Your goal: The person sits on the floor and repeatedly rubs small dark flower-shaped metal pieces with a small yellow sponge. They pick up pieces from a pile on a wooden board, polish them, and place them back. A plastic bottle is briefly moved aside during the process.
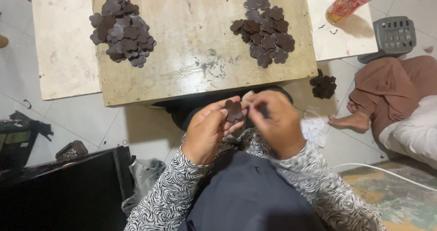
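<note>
1. While two piles (122, 28) of dark flower-shaped pieces lie on the counter (195, 67), both hands work just below its near edge.
2. The left hand (207, 130) pinches one flower piece (234, 110) between thumb and fingers.
3. The right hand (277, 121), fingers curled, touches the flower piece's right edge.
4. The flower piece is flat, brown, with rounded petals.

head cam: looking steeply down from the wearer's head | facing forward over the lap toward the wooden board (195, 71) | sitting close to the hands, floor showing around
</note>
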